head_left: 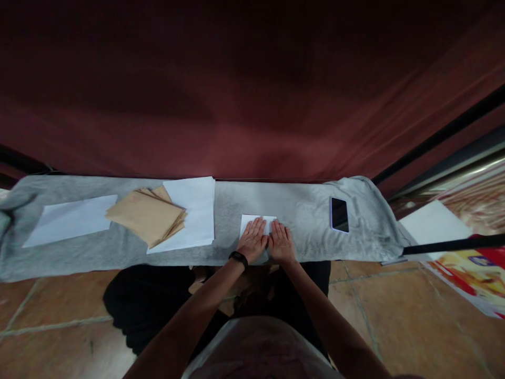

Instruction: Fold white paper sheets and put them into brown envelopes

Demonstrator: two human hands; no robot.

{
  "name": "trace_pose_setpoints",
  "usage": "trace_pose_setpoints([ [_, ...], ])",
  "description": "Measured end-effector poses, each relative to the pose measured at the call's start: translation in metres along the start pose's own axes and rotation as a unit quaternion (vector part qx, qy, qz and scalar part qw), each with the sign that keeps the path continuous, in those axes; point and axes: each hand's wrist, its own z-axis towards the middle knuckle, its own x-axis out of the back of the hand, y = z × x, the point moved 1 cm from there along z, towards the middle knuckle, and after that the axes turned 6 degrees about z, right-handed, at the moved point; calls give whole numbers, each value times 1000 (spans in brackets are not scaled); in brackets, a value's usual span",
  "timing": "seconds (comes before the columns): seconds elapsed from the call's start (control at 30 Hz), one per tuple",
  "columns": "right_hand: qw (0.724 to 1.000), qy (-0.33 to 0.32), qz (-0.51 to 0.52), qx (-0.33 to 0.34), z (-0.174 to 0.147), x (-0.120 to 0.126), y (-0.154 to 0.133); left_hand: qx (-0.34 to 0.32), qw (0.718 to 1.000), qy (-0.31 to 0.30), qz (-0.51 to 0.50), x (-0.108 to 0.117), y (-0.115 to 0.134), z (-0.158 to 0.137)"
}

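Grey cloth [302, 197] is covering a long, narrow surface. White sheets [201, 210] are lying left of centre, partly under brown envelopes [148, 213]. The left hand [253, 242] and right hand [282, 243] are resting side by side, palms down, fingers extended, grasping nothing. Beneath them, the small white paper [268, 221] is lying toward the person's edge. Even pressure is probably mattering most: one palm steadying, the other smoothing outward, since soft cloth may be giving underneath.

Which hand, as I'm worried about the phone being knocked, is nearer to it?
Right. The right hand, left of the phone, lies flat at the right edge of the small white paper; the left hand lies farther left, on that paper.
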Motion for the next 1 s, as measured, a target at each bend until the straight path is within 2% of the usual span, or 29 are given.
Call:
trace_pose_setpoints([
  [0.37, 1000, 5, 12, -15, 1, 0, -1, 107, 994, 5, 29, 2, -35, -7],
  [0.53, 999, 16, 17, -41, 9, -3, -12, 112, 993, 11, 32, 5, -33, -7],
  [0.73, 999, -21, 31, -12, 24, -11, -33, 103, 994, 9, 43, 7, -32, -7],
  [1.0, 999, 2, -6, -38, 19, -9, -15, 127, 991, 20, 45, -1, -35, -6],
])
